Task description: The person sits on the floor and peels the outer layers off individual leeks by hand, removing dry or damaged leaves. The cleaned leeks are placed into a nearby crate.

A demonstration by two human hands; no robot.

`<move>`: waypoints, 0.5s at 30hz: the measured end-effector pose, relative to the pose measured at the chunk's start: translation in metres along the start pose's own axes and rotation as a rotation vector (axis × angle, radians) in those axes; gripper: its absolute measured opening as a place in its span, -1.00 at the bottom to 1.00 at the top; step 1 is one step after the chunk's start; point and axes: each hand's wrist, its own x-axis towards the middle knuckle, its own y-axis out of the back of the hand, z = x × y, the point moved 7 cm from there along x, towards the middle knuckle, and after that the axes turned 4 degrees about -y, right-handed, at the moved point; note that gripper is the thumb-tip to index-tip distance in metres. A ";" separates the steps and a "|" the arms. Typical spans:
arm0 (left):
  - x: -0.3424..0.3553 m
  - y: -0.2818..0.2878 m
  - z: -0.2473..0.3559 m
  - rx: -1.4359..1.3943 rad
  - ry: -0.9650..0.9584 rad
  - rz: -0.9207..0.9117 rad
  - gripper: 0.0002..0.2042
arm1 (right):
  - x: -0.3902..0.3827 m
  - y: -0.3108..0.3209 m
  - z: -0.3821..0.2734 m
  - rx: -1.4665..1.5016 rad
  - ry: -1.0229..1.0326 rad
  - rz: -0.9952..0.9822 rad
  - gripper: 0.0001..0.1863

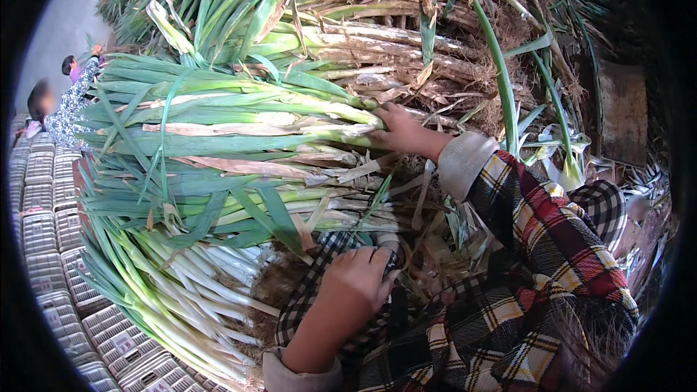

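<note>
My right hand (399,129) reaches across from the right, its fingers closed over the pale lower ends of green onions (319,112) in a large bundle. A thin green tie (165,127) runs around the leaves of that bundle. My left hand (354,276) rests by my checked-cloth knee with its fingers curled in; what lies inside them, if anything, is hidden. Cleaned green onions (192,283) with white stalks and brown roots lie in a pile to the left of it. Dry, peeling leaves hang among the stalks between my hands.
A heap of untrimmed, soil-stained green onions (406,43) spreads across the far side. Grey plastic crates (65,247) stand in rows along the left. Another person in a patterned sleeve (71,112) is at the far left. Leaf scraps (573,163) and a brown board (623,112) lie right.
</note>
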 end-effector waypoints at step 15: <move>0.062 0.021 -0.007 -0.859 0.260 0.289 -0.49 | -0.236 0.150 -0.081 0.721 -0.310 -0.570 -0.47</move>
